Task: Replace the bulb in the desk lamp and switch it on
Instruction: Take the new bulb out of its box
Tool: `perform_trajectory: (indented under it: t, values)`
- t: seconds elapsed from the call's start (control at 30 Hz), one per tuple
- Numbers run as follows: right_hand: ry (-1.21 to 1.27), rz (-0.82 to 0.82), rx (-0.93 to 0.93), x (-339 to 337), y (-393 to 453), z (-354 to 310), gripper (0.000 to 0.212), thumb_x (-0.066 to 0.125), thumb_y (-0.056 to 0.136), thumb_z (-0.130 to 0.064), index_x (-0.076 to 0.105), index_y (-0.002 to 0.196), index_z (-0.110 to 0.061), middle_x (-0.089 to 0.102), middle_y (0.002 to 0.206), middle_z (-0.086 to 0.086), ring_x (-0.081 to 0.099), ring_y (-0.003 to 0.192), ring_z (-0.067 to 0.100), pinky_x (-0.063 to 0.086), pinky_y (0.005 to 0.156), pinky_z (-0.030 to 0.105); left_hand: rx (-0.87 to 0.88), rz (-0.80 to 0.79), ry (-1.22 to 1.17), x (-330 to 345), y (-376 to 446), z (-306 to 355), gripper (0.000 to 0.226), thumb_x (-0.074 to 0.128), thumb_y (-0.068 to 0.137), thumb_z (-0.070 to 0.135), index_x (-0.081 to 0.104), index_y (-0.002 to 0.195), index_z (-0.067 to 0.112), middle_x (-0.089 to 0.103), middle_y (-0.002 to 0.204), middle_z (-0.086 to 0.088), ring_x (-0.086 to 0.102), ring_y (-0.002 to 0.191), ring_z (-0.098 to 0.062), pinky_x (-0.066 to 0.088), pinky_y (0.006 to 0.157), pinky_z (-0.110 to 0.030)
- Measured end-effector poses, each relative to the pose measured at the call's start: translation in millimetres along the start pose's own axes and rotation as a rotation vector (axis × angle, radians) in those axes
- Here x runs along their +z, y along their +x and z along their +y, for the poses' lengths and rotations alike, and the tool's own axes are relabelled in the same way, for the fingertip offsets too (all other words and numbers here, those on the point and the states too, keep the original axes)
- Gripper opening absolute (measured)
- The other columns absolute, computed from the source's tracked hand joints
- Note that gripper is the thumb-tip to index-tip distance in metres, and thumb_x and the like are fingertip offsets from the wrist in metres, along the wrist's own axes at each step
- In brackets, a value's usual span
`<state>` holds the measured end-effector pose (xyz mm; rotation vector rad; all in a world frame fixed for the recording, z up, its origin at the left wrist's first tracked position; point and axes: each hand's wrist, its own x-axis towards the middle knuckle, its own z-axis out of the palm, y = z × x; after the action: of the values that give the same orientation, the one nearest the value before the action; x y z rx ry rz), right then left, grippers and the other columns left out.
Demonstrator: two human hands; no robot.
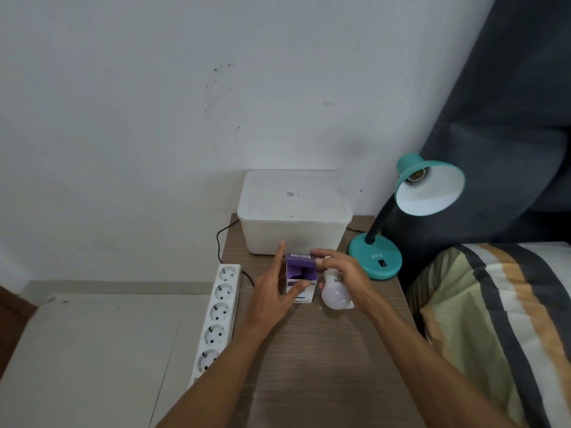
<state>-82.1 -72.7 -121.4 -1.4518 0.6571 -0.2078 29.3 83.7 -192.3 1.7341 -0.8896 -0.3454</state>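
1. Nearest me, two bare forearms reach over the brown wood-grain desk (324,366).
2. My left hand (272,291) has its grip spread, thumb and palm against the one purple-and-white cardboard bulb box (301,278), flaps open.
3. My right hand (346,270) pinches the box's top flap; one white frosted bulb (335,293) lies beneath it on the desk.
4. One teal gooseneck desk lamp (375,257) stands right, its socket (417,174) bare.
5. One white five-socket power strip (217,316) lies left; one white lidded plastic tub (293,211) sits behind.
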Motion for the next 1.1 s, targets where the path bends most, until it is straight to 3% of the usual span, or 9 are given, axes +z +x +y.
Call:
perform_trajectory:
  t: [0.07,0.17,0.37,0.53,0.67,0.97,1.1]
  values:
    - [-0.053,-0.015,-0.009,-0.3,-2.5,-0.2,0.042,0.069,0.084,-0.009,0.068,0.124,-0.02,0.069,0.115,0.014,0.065,0.067,0.024,0.057,0.065,0.036,-0.01,-0.018,-0.009,-1.2,-1.2,2.2,0.103,0.07,0.081,0.071,0.009,0.161,0.046,0.064,0.141,0.002,0.064,0.123,-0.005,0.057,0.103,-0.038]
    - [-0.161,0.005,-0.043,-0.2,-3.3,3.1,0.049,0.067,0.084,-0.002,0.063,0.128,-0.025,0.065,0.117,0.009,0.067,0.076,0.021,0.056,0.063,0.031,-0.012,-0.038,0.032,-2.8,-2.9,3.6,0.097,0.074,0.081,0.055,0.015,0.157,0.047,0.063,0.142,-0.002,0.063,0.122,-0.006,0.057,0.1,-0.028]
    - [-0.184,0.063,-0.124,6.3,-3.1,10.3,0.042,0.077,0.086,-0.023,0.063,0.126,-0.029,0.065,0.117,0.0,0.069,0.1,0.017,0.061,0.076,0.031,0.031,-0.043,0.028,-2.5,-8.5,7.0,0.088,0.072,0.089,0.053,0.02,0.159,0.048,0.057,0.144,0.002,0.065,0.122,-0.009,0.061,0.092,-0.029]
    - [-0.207,0.09,-0.148,10.5,-4.1,9.5,0.043,0.079,0.084,-0.019,0.063,0.124,-0.026,0.064,0.109,-0.008,0.068,0.098,0.014,0.062,0.078,0.031,0.043,-0.037,0.032,-3.0,-7.8,4.4,0.075,0.075,0.091,0.035,0.037,0.156,0.039,0.055,0.147,-0.004,0.063,0.125,-0.014,0.063,0.088,-0.03]
    - [-0.218,0.106,-0.159,11.7,-2.8,12.0,0.043,0.08,0.083,-0.019,0.064,0.122,-0.028,0.065,0.11,-0.006,0.068,0.099,0.014,0.062,0.08,0.035,0.033,-0.035,0.037,-3.0,-7.7,2.8,0.073,0.076,0.089,0.032,0.044,0.155,0.03,0.059,0.142,-0.007,0.066,0.119,-0.015,0.063,0.085,-0.029]
    - [-0.266,0.108,-0.166,12.9,-1.8,14.1,0.047,0.08,0.083,-0.019,0.061,0.124,-0.028,0.065,0.108,-0.009,0.069,0.098,0.015,0.061,0.083,0.041,0.04,-0.038,0.064,-4.7,-6.5,0.8,0.074,0.073,0.087,0.044,0.045,0.154,0.033,0.06,0.141,-0.007,0.067,0.117,-0.017,0.063,0.085,-0.03]
    - [-0.332,0.131,-0.144,13.3,-5.0,10.0,0.048,0.077,0.086,-0.023,0.056,0.129,-0.029,0.064,0.112,-0.001,0.068,0.097,0.014,0.062,0.078,0.034,0.025,-0.018,0.041,-3.7,-7.1,3.9,0.073,0.076,0.088,0.035,0.044,0.153,0.033,0.06,0.141,-0.006,0.067,0.116,-0.014,0.062,0.087,-0.025]
